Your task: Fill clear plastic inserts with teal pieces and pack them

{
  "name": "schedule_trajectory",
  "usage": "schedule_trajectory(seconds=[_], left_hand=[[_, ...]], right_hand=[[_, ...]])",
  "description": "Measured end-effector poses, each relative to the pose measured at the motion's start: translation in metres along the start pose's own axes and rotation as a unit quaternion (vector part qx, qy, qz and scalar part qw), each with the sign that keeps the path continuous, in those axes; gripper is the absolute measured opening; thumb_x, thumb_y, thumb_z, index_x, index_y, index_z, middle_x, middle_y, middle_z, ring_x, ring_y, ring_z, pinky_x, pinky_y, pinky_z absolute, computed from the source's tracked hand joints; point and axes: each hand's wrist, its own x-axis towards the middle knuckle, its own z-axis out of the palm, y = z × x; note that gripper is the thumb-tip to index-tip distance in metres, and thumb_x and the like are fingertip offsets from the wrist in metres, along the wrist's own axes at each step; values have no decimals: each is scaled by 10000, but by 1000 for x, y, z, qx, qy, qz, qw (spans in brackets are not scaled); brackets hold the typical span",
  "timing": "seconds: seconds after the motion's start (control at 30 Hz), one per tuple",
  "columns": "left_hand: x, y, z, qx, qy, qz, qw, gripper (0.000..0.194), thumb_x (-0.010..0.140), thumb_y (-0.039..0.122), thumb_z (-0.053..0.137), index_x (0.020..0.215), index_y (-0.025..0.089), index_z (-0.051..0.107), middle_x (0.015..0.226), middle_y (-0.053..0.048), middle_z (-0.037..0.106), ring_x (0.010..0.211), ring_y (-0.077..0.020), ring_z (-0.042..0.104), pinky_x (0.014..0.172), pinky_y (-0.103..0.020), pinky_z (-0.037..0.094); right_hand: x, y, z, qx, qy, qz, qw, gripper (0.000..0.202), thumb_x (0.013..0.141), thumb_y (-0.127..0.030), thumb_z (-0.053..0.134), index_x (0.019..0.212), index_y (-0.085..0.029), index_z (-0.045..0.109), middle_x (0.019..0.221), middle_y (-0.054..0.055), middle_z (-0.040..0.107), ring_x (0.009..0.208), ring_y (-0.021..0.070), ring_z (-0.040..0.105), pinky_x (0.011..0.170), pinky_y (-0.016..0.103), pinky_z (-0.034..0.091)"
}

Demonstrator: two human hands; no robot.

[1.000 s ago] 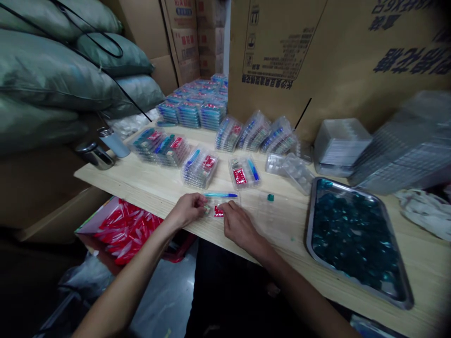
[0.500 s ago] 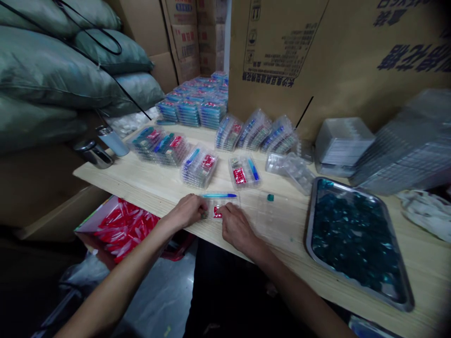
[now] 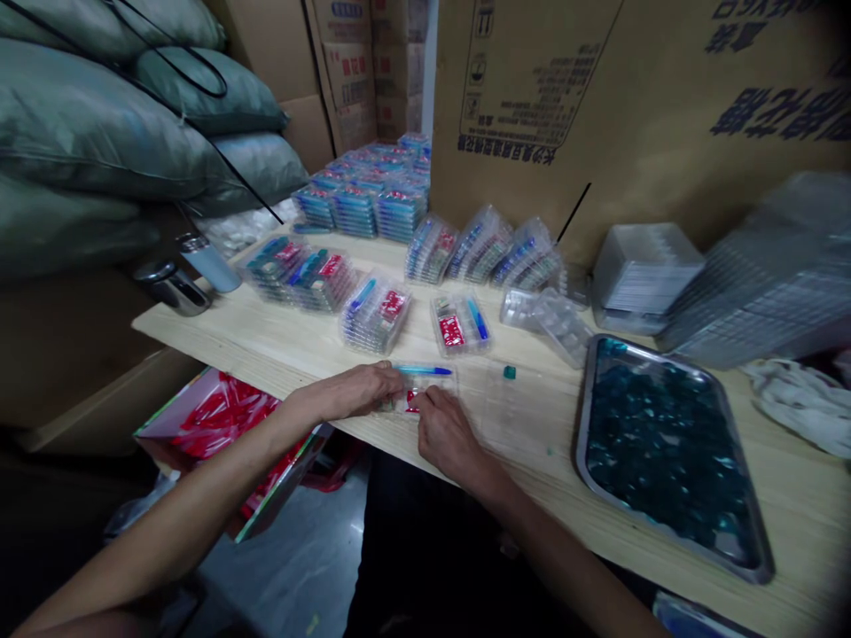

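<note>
A clear plastic case (image 3: 435, 381) lies near the table's front edge, with a blue pen (image 3: 424, 370) along its far side and a red packet (image 3: 412, 400) inside. My left hand (image 3: 372, 388) is over the left end of the case, fingers bent together; what they hold, if anything, is hidden. My right hand (image 3: 444, 430) has its fingertips closed on the red packet. To the right, a teal block (image 3: 509, 372) lies by another clear case (image 3: 522, 408). A filled case (image 3: 460, 324) with a pen and red packet stands behind.
A metal tray (image 3: 581, 443) of teal pieces stands at the right. Stacked filled cases (image 3: 376, 312) line the back and left. Below the left edge is an open box (image 3: 266, 509) of red packages. A steel cup (image 3: 174, 288) stands at the left.
My left hand has moved up and slightly right over the case, its forearm now flatter, showing more of the open box below. My right hand has barely moved.
</note>
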Motion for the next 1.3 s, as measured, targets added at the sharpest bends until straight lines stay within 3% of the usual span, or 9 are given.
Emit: schedule_trajectory(seconds=[0.1,0.23,0.37,0.47,0.63,0.77,0.93,1.07,1.3], left_hand=[[0,-6,-1,1,-34,33,999,155,904,113,518,821,182,631,813,-48,625,793,-173,560,737,-252,396],[-5,-8,-3,14,-24,53,998,202,938,140,499,797,183,637,831,-45,620,815,-161,576,751,-242,407],[-23,-1,0,61,43,32,997,201,910,101,507,987,177,676,935,-70,651,886,-185,600,788,-275,453],[-39,6,11,97,126,2,987,297,926,99,476,1167,155,641,1058,-110,659,971,-205,601,840,-316,484],[-53,13,43,137,110,9,984,306,963,243,535,1249,171,615,1197,-118,668,1120,-228,599,950,-373,473],[-56,8,57,144,140,7,980,272,982,209,495,1217,184,630,1218,-103,675,1161,-214,602,966,-372,483],[-47,-4,73,144,192,15,971,339,977,161,477,1296,199,585,1216,-100,667,1155,-192,600,990,-353,511],[-21,-10,82,170,261,24,950,335,948,88,429,1197,182,633,1130,-106,684,1082,-194,628,950,-343,546],[-10,-19,62,204,283,11,937,352,864,36,448,1119,187,638,1104,-102,699,1056,-214,663,923,-347,567]], right_hand=[[0,0,0,-6,-6,1,1000,282,804,-16,476,1012,-148,615,1040,114,598,995,232,533,882,341,392],[0,2,1,-2,-1,-5,1000,275,803,-14,472,1000,-151,609,1025,109,599,991,227,526,884,337,393],[0,3,1,11,4,-10,1000,271,791,-16,479,985,-157,606,1029,107,595,978,226,524,874,341,401],[-1,3,1,19,10,-15,1000,284,786,-11,478,993,-155,608,1031,106,597,989,230,520,886,346,399],[-1,4,2,39,17,-17,999,269,813,-24,467,996,-154,614,1032,105,596,995,229,520,905,350,400],[-2,8,2,51,27,-37,998,236,831,-28,456,961,-152,609,1002,98,594,970,219,520,903,339,410],[2,20,3,44,45,-39,997,234,832,-34,473,966,-164,614,986,81,599,983,212,522,914,332,414],[10,31,-5,22,72,-27,997,217,837,-46,482,973,-168,599,991,81,595,965,206,522,908,326,424],[-22,50,-44,63,134,8,989,244,833,-37,475,986,-194,583,1019,66,588,971,211,534,924,368,424]])
